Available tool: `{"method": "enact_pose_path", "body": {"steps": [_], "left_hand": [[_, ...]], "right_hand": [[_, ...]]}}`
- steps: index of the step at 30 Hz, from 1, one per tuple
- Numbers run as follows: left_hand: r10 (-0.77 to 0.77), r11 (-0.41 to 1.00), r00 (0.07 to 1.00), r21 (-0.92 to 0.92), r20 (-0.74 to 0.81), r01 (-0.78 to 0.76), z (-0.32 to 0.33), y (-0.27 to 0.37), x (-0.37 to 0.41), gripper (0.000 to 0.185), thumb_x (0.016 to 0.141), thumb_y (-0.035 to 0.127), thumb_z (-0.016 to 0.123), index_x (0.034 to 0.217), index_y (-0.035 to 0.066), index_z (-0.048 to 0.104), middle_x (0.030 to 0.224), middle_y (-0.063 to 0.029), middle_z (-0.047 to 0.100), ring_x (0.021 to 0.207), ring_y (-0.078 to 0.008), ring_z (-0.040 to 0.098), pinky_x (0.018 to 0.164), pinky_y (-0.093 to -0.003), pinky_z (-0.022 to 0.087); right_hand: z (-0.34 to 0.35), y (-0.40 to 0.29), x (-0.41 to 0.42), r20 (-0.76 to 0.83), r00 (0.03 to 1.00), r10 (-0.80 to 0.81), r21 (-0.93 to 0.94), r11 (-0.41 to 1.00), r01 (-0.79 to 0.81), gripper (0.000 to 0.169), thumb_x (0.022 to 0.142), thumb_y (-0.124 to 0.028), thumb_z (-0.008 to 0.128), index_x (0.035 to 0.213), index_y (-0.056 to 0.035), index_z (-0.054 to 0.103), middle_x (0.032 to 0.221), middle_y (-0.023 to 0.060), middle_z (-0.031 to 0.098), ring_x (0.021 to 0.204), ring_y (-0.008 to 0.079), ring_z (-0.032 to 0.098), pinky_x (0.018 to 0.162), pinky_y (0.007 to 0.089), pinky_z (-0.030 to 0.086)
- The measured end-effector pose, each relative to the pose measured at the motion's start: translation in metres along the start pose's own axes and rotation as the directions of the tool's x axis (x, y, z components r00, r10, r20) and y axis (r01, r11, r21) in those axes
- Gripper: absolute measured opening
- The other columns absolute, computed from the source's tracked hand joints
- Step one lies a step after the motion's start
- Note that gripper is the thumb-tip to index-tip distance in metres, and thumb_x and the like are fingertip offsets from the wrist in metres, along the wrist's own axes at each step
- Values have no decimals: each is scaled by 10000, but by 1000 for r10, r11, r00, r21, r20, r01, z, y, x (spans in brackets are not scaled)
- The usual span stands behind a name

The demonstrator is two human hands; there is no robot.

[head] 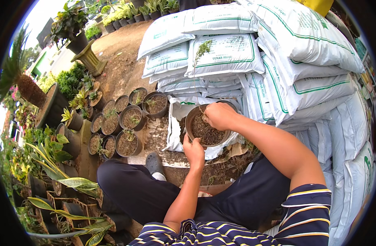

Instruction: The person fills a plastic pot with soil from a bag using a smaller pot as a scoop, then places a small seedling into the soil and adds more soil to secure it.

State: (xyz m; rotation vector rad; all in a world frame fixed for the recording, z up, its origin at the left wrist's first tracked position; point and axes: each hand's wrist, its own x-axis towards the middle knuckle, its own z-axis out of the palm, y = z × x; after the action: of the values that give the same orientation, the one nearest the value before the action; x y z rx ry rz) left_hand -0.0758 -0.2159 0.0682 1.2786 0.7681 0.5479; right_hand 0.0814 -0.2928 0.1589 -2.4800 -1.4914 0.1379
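Observation:
A round dark plastic plant pot is tilted in front of me, partly filled with dark soil. My left hand grips its near rim, thumb on top. My right hand reaches into the pot, its fingers closed around the stem base of a thin seedling. The seedling's long bare stem rises toward the sacks and ends in a small feathery green top. Beneath the pot lies an opened white sack with a torn edge, holding soil. The right fingertips are partly hidden.
Several soil-filled pots with small seedlings stand left of the sack. White printed sacks are stacked ahead and along the right. Potted snake plants and a concrete edge lie left. My shoe is near the pots.

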Motion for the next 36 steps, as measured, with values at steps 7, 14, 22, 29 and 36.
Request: {"method": "enact_pose_path", "body": {"steps": [7, 14, 22, 29, 36], "left_hand": [[172, 985, 985, -12, 14, -172, 3, 4, -1, 449, 861, -14, 472, 1291, -40, 599, 934, -90, 682, 642, -130, 591, 588, -300, 495], [233, 971, 971, 42, 49, -235, 2, 7, -3, 487, 855, -10, 447, 1321, -54, 583, 975, -99, 691, 688, -130, 578, 628, -302, 491], [197, 979, 980, 42, 34, -199, -5, 1, 5, 486, 859, -2, 442, 1326, -52, 570, 980, -118, 684, 694, -152, 590, 643, -321, 506], [181, 982, 983, 44, 10, -181, -5, 4, 5, 468, 861, -7, 443, 1305, -39, 586, 944, -104, 676, 673, -142, 597, 618, -326, 514], [108, 994, 994, 8, 23, -108, 5, 5, -3, 416, 852, -21, 448, 1238, -33, 604, 848, -71, 643, 611, -125, 578, 566, -306, 491]], "right_hand": [[2, 12, -1, -79, 995, 67, 65, 996, -62, 167, 876, -162, 654, 822, -25, 732, 823, 260, 689, 810, 460, 680, 734, 537, 548], [22, 7, -4, -55, 983, 174, 176, 971, -162, 187, 879, -150, 640, 796, -4, 722, 836, 291, 679, 831, 478, 679, 749, 541, 552], [34, -10, -8, 125, 979, 162, 171, 968, -182, 162, 861, -103, 631, 874, 9, 747, 938, 281, 719, 925, 438, 715, 804, 514, 568], [16, -13, 0, 113, 987, 115, 106, 986, -128, 176, 852, -141, 653, 846, 9, 746, 926, 269, 724, 912, 430, 719, 804, 511, 571], [5, -2, 2, -92, 995, 41, 117, 993, -30, 142, 826, -117, 654, 803, 0, 730, 861, 248, 722, 843, 434, 717, 745, 519, 568]]}}
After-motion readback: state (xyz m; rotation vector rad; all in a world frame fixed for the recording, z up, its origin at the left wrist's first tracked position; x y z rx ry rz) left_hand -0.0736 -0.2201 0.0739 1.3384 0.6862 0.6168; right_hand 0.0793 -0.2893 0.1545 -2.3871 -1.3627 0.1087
